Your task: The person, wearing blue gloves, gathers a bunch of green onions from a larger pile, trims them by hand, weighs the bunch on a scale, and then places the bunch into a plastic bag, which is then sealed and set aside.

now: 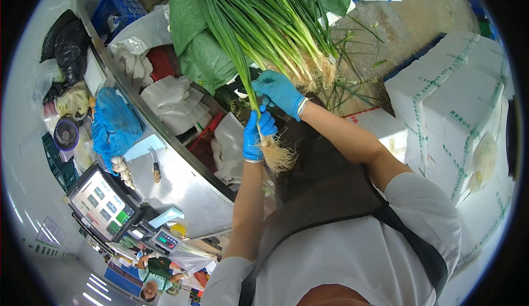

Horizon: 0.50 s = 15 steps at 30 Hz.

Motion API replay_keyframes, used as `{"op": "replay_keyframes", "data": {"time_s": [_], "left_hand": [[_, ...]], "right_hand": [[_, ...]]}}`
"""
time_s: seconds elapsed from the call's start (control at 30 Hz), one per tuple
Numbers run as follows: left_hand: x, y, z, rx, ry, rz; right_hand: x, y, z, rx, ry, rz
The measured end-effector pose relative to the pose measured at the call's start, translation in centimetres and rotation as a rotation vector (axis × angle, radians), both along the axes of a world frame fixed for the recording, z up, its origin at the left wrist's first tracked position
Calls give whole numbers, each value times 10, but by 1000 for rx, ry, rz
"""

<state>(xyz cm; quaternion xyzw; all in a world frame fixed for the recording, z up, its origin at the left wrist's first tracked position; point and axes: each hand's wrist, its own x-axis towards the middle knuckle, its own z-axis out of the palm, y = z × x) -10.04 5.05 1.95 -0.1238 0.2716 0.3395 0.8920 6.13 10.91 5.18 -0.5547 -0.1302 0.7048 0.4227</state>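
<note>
My left hand (253, 138), in a blue glove, grips a long green onion stalk (249, 91) low down, just above its tangle of pale roots (278, 154). Higher on the same stalk, my gloved right hand (280, 94) has its fingers closed in a pinch on it. A large pile of green onions (270, 27), roots toward me, lies on green plastic sheeting (195, 60) beyond my hands. Loose leaf scraps (347, 85) lie beside the pile.
White foam boxes (441, 102) are stacked at right. At left, a steel counter (182, 196) holds a touchscreen (102, 207), a knife (156, 171) and bags. Plastic bags (168, 107) lie below the pile's left side. Another person (154, 275) is in the distance, lower left.
</note>
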Motion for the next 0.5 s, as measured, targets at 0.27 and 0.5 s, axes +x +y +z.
{"op": "replay_keyframes", "data": {"time_s": [0.27,0.5], "left_hand": [[5,10,-1,303,475,-381],[-8,6,-31,148,463,-221]], "right_hand": [[3,-11,-19,-5,133,20],[-7,-53,-4,451,-486,109]]}}
